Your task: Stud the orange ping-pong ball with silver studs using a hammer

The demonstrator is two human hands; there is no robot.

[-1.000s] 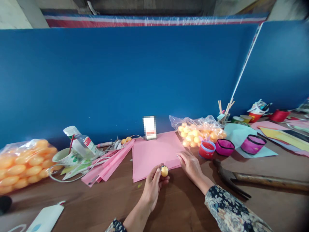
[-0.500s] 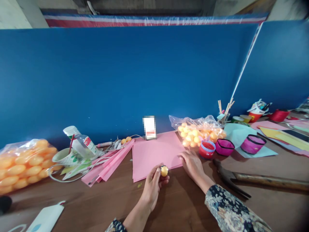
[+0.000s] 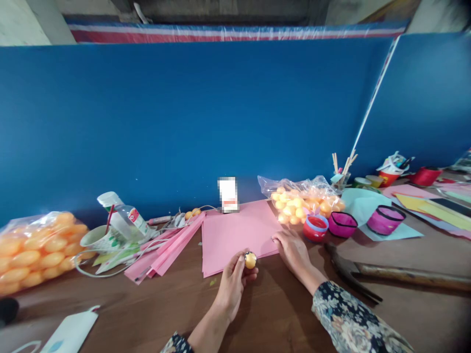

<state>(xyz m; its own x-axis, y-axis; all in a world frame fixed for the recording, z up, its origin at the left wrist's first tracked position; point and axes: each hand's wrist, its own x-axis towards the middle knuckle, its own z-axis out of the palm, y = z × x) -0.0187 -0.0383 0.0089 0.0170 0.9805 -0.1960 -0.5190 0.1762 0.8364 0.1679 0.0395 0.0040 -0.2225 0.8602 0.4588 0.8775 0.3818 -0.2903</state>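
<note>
Yellow ball (image 3: 251, 260): far left side hidden behind fingers of the person's left hand (image 3: 231, 289). Right hand (image 3: 293, 251): fingertips too small to tell whether they pinch anything. White upright object (image 3: 228, 190) pixelated, print unreadable. Hammer (image 3: 415, 275) handle cut off by right edge; bag of orange balls (image 3: 39, 252) and dark object (image 3: 8, 311) by left.

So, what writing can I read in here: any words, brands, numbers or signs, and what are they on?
No text is clear enough to quote.
Red-and-white label on the clear bottle: too small to read.
White upright thing before the blue panel: blurred into coarse squares, unreadable.
Cup with green marks: no readable lettering.
Flat white item, front left: pale blue mark, unreadable.
</note>
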